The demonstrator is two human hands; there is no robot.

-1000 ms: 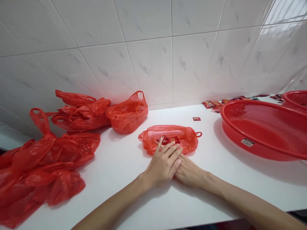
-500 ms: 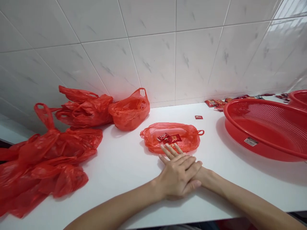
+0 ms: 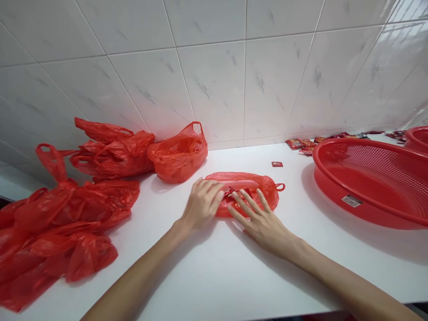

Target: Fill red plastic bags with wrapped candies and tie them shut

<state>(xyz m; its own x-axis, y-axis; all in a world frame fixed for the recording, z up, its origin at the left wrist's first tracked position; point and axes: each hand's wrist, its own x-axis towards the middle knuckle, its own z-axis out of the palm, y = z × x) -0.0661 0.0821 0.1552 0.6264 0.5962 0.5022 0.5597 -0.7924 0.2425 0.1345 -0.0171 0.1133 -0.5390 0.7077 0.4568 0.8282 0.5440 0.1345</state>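
Observation:
A red plastic bag (image 3: 267, 185) lies opened out on the white table, a few small red packets (image 3: 246, 194) showing inside it. My left hand (image 3: 200, 203) is at the bag's left end, with the fingers curled over its edge and the thumb pointing inward, closed on the plastic. Above the bag's near side, my right hand (image 3: 262, 225) is open with its fingers spread. Its fingertips overlap the packets in view; whether they touch them I cannot tell. The bag's left handle is hidden by my left hand.
Several filled red plastic bags (image 3: 90, 209) crowd the left side, and an upright one (image 3: 180, 156) stands at the back. A large red mesh basket (image 3: 354, 178) is on the right. One packet (image 3: 277, 164) lies behind; more packets (image 3: 296, 143) line the tiled wall (image 3: 214, 80).
My hands, stacked one over the other before, have come apart. The left moved to the bag's left end; the right spread its fingers over the near side.

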